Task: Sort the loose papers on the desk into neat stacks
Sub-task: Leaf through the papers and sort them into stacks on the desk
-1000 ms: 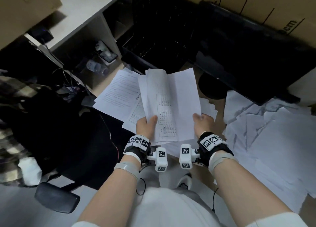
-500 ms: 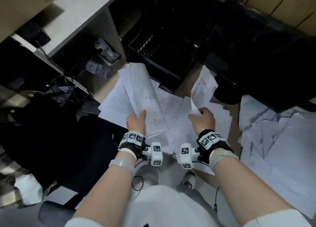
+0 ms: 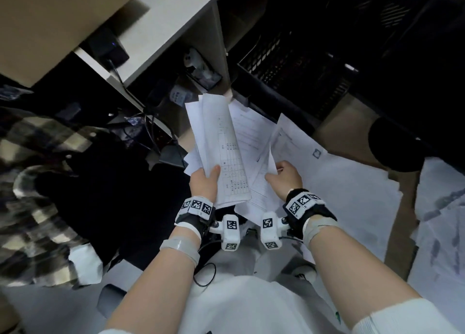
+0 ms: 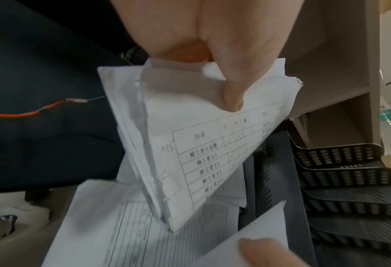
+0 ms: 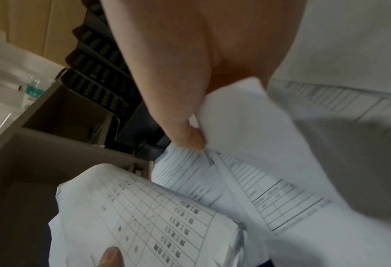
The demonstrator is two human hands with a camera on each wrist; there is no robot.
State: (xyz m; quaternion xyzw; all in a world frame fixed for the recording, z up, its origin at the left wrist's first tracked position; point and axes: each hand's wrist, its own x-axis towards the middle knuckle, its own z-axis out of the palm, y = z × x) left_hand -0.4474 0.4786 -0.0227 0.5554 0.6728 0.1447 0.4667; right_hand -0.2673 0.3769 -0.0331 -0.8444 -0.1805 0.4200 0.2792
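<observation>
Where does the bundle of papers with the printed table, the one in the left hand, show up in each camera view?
Head: bundle of papers at centre, gripped by the left hand.
Left wrist: centre, hanging below the thumb.
Right wrist: lower left.
Shared landmark: the black mesh trays.

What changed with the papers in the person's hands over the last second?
Both hands held one bundle a second ago. The right hand let go of it, moved right and now pinches a separate sheet. The left hand alone keeps the bundle of papers, now swung to the left. The loose papers on the desk and the black trays stayed put.
</observation>
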